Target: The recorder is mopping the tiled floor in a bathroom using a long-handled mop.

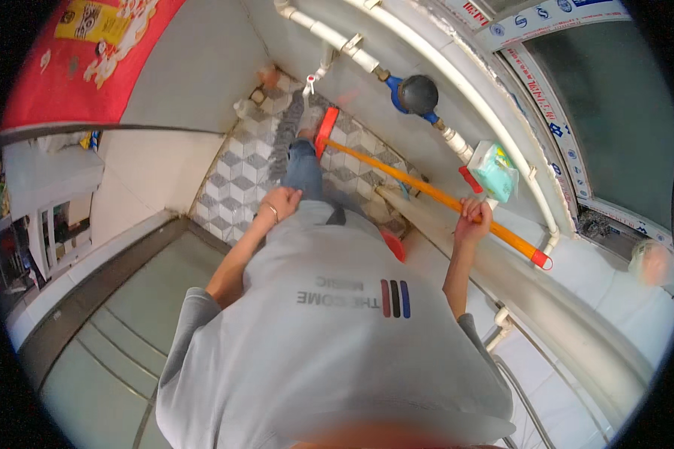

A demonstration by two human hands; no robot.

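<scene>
My right hand [472, 219] is wrapped round the orange handle of a broom [397, 175], close to the handle's red end cap. The handle slants away to the left, down to a red head [326, 132] by my foot at floor level. Just left of that head runs a dark grey ruffled strip [286, 138]; whether it is the bristles, I cannot tell. My left hand [283, 202] is closed in front of my grey shirt, beside my jeans leg [302, 166], and nothing shows in it.
Patterned tiles [232, 176] cover the floor. Along the right wall run white pipes with a blue water meter [416, 94] and a green-white packet [494, 172]. A red cloth [75, 67] hangs far left, above a glass-panelled door [120, 337]. A window [614, 112] is at right.
</scene>
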